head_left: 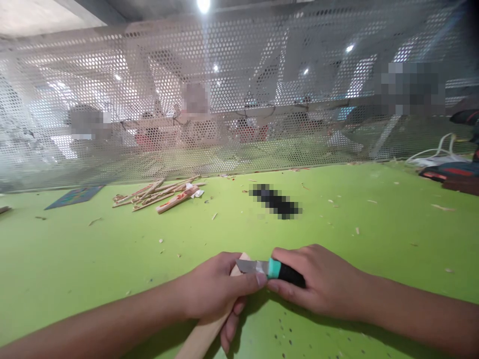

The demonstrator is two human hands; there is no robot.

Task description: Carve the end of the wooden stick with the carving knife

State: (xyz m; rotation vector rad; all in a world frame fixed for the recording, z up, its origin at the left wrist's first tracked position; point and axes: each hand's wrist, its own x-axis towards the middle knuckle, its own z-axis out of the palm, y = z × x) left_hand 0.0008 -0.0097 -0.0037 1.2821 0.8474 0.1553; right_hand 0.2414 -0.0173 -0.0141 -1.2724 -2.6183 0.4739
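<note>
My left hand (219, 284) is wrapped round a pale wooden stick (207, 331), which slants from the bottom edge up to its tip near the knife. In my right hand (318, 279) is a carving knife (288, 273) with a black and teal handle. Its short grey blade points left and lies across the stick near the upper end. My left thumb presses against the blade's back. The cutting edge's exact contact with the wood is hard to see.
Behind the green table (123, 249) stands a perforated metal screen (232, 99). A pile of wooden sticks (160, 194) and a blue-grey sheet (75, 197) lie at the back left. A blurred-out black object (277, 202) sits mid-table. Power tools (452, 172) are at right. Wood shavings are scattered about.
</note>
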